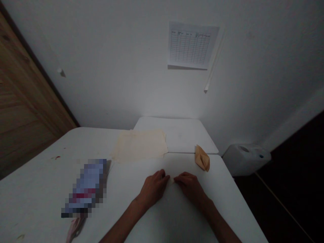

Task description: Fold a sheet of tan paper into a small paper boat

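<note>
Over the white table (141, 216), my left hand (155, 185) and my right hand (189, 185) face each other, fingertips a short gap apart. A tiny pale piece (172, 180), too small to name, shows between them. My right thumb and fingers are pinched together at its edge. My left fingers are also pinched, close to its other side; whether they grip it is hard to see. Beyond my right hand lies a brown folded paper piece (202, 158), touched by neither hand.
A cream sheet (140, 145) lies at the back, partly over a white board (182, 133). On the left is a blurred-out flat object (87, 189) with a pinkish strap (75, 227). A white plastic container (245, 158) stands beyond the right edge. A printed chart (191, 45) hangs on the wall.
</note>
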The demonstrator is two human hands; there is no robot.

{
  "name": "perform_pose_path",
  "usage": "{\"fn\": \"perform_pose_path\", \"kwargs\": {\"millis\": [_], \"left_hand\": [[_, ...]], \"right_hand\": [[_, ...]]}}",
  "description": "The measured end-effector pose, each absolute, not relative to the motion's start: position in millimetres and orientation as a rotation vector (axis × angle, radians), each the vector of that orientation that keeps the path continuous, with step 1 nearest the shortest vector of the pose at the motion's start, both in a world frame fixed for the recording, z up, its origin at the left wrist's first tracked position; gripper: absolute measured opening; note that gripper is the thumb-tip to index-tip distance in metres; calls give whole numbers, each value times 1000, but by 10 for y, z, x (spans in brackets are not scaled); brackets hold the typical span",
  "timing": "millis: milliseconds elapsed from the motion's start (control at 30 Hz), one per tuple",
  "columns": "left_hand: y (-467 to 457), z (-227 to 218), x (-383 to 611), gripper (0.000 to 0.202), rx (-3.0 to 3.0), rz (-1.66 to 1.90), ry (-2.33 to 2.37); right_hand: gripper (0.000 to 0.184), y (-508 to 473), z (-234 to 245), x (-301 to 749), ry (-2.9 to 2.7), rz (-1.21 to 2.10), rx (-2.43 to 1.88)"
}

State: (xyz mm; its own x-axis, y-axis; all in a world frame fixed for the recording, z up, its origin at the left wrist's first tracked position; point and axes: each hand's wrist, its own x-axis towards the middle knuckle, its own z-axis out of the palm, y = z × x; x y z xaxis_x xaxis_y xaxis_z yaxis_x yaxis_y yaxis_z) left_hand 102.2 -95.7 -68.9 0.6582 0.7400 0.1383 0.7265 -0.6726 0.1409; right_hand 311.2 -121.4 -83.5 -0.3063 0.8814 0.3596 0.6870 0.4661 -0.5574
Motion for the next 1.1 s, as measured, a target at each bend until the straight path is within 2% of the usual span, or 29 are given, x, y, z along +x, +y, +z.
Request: {"fn": "perform_pose_path", "kwargs": {"millis": [500,667,767,900,1100], "left_hand": [[-941,-719,1008,23,2838,292,1177],[-936,-739,999,22,2844,290,1189],[-940,-732,998,29,2826,295,1177],[-953,-712,1006,31,2810,291,1182],[-960,-702,1008,24,2812,264,1205]], "right_hand": [[13,-1210,-817,3006,-1954,371,-1294],[21,-1185,-858,2972,-1923,427,-1330],[27,-1201,-850,2959,-1935,468,-1349],[28,-1223,-828,2939,-1992,414,-1433],[18,-1289,-811,2903,-2015,245,-1602]]}}
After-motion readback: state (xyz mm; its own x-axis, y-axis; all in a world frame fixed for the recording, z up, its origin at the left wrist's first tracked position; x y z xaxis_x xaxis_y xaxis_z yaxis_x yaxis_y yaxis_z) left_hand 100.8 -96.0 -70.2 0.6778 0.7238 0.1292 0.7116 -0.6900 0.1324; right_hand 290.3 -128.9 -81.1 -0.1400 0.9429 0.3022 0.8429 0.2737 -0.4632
